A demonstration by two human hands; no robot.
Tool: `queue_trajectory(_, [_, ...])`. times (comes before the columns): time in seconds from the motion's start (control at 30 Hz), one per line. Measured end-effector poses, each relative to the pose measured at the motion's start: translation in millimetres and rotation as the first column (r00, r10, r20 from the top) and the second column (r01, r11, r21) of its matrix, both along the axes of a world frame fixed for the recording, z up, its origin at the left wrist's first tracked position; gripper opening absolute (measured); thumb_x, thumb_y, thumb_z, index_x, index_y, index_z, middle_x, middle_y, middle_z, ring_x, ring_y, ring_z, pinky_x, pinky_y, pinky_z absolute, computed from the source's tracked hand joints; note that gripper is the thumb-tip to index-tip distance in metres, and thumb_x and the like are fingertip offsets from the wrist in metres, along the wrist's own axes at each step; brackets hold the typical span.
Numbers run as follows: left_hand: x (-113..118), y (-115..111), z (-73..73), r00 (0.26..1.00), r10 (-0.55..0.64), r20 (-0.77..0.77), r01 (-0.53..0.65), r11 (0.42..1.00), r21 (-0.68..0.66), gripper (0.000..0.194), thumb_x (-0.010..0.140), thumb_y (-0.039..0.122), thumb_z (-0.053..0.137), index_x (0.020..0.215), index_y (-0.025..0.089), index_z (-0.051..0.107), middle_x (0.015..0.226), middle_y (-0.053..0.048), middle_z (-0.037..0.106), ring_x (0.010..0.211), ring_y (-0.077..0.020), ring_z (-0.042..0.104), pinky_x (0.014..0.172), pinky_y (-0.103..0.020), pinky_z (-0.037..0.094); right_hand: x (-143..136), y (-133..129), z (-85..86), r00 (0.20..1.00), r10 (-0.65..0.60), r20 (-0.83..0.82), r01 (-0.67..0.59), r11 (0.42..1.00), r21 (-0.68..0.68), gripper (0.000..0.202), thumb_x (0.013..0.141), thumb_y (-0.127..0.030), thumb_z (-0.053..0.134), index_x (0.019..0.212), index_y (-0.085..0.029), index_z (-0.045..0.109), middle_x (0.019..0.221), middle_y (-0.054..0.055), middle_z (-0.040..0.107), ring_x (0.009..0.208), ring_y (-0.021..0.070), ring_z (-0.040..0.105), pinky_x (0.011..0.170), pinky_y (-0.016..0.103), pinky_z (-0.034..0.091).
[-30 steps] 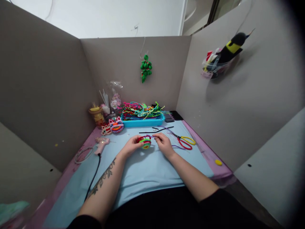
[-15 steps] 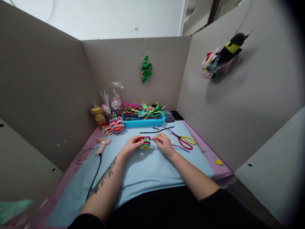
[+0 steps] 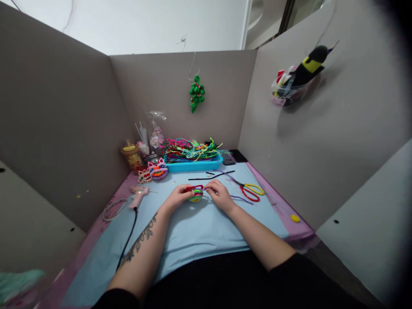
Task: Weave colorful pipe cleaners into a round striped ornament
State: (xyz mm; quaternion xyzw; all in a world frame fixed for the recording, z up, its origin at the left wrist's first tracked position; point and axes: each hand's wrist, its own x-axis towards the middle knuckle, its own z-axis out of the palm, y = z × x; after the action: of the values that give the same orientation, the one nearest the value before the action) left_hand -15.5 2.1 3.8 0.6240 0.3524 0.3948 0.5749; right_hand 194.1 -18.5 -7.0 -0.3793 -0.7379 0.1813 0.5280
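Between my hands is a small pipe-cleaner figure in green, red and yellow, with red loops on top. My left hand is closed around its left side. On its right, my right hand pinches a purple pipe cleaner close to the figure's upper edge. More purple pipe cleaner trails out on the table past my right hand. Scissors with one red and one yellow handle lie to the right of that hand. Black pipe cleaners rest just beyond my hands.
A blue tray heaped with colourful pipe cleaners stands at the back. Two finished lion-like heads sit left of it. A pink glue gun with its cord lies at the left. A yellow disc is near the right edge.
Hands and figure stay almost in place. My right hand has shifted very slightly left, and the trailing purple pipe cleaner has moved a little left with it.
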Motion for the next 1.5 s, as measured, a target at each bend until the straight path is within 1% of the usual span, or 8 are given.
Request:
queue_trajectory(0.2, [2, -1, -0.8, 0.999, -0.031, 0.007, 0.031, 0.999, -0.019, 0.033, 0.065, 0.034, 0.075, 0.087, 0.012, 0.066, 0.082, -0.006, 0.068, 0.075, -0.0182, 0.061, 0.076, -0.03, 0.045, -4, -3, 1.1, 0.998, 0.021, 0.052, -0.022, 1.0, 0.011, 0.013, 0.083, -0.025, 0.054, 0.086, -0.021, 0.065, 0.084, 0.005, 0.057, 0.075, 0.0161, 0.055, 0.068, 0.029, 0.045])
queue_trajectory(0.4, [2, -2, 1.5, 0.996, -0.011, 0.088, 0.011, 1.0, 0.002, 0.045, 0.061, 0.031, 0.079, 0.098, 0.014, 0.06, 0.094, -0.008, 0.066, 0.082, -0.0184, 0.062, 0.078, -0.031, 0.045, 2, -1, 4.0, 0.983, -0.185, -0.02, 0.186, 0.982, 0.044, 0.017, 0.086, -0.028, 0.05, 0.076, -0.02, 0.062, 0.076, 0.004, 0.057, 0.072, 0.017, 0.053, 0.067, 0.031, 0.043])
queue_trajectory(0.5, [2, -2, 1.5, 0.998, 0.0, 0.059, -0.001, 1.0, 0.015, 0.044, 0.059, 0.031, 0.08, 0.095, 0.013, 0.061, 0.091, -0.007, 0.066, 0.079, -0.0169, 0.061, 0.076, -0.03, 0.044, 4, -3, 4.2, 0.98, -0.196, -0.019, 0.197, 0.976, 0.097, 0.016, 0.087, -0.027, 0.048, 0.079, -0.02, 0.061, 0.078, 0.004, 0.057, 0.073, 0.0172, 0.053, 0.068, 0.031, 0.044])
queue_trajectory(0.67, [4, -2, 1.5, 0.999, 0.004, 0.044, -0.006, 0.999, 0.038, 0.041, 0.058, 0.033, 0.08, 0.089, 0.014, 0.062, 0.085, -0.005, 0.065, 0.076, -0.0154, 0.06, 0.075, -0.029, 0.044, -2, -7, 3.3, 0.973, -0.138, 0.188, 0.097, 0.972, 0.213, 0.016, 0.087, -0.022, 0.047, 0.086, -0.021, 0.063, 0.081, 0.007, 0.057, 0.083, 0.0203, 0.052, 0.077, 0.034, 0.043])
queue_trajectory(0.9, [4, 0, 1.5, 0.998, 0.058, -0.001, -0.058, 0.996, 0.067, 0.043, 0.057, 0.035, 0.08, 0.089, 0.013, 0.062, 0.083, -0.005, 0.065, 0.072, -0.0151, 0.059, 0.071, -0.029, 0.045, -6, -8, 3.7, 0.906, -0.235, 0.352, 0.157, 0.959, 0.237, 0.019, 0.086, -0.017, 0.048, 0.09, -0.021, 0.066, 0.082, 0.009, 0.058, 0.082, 0.0225, 0.049, 0.077, 0.037, 0.04])
queue_trajectory(1.17, [6, -3, 1.9, 0.999, 0.047, -0.023, -0.045, 0.995, 0.092, 0.041, 0.058, 0.036, 0.079, 0.088, 0.013, 0.063, 0.083, -0.005, 0.066, 0.071, -0.0149, 0.059, 0.07, -0.029, 0.045, -12, -2, -4.2, 0.981, -0.127, 0.148, 0.111, 0.988, 0.111, 0.016, 0.086, -0.017, 0.047, 0.084, -0.02, 0.063, 0.081, 0.006, 0.056, 0.083, 0.0204, 0.052, 0.077, 0.034, 0.043])
queue_trajectory(1.33, [6, -2, 1.8, 0.999, 0.04, 0.002, -0.04, 0.997, 0.07, 0.042, 0.058, 0.033, 0.08, 0.09, 0.014, 0.062, 0.085, -0.005, 0.066, 0.074, -0.0149, 0.06, 0.073, -0.029, 0.045, -13, 0, -6.1, 0.994, -0.089, 0.064, 0.088, 0.996, 0.025, 0.015, 0.086, -0.019, 0.048, 0.081, -0.02, 0.062, 0.081, 0.005, 0.055, 0.081, 0.0186, 0.053, 0.077, 0.033, 0.044])
queue_trajectory(1.5, [7, -3, 3.1, 0.999, 0.04, 0.025, -0.041, 0.999, 0.033, 0.048, 0.056, 0.033, 0.081, 0.094, 0.013, 0.059, 0.085, -0.006, 0.067, 0.074, -0.016, 0.061, 0.073, -0.03, 0.045, -15, 2, -9.2, 0.997, -0.072, 0.035, 0.072, 0.997, 0.02, 0.016, 0.087, -0.02, 0.047, 0.081, -0.02, 0.062, 0.081, 0.005, 0.055, 0.081, 0.0184, 0.053, 0.077, 0.032, 0.044])
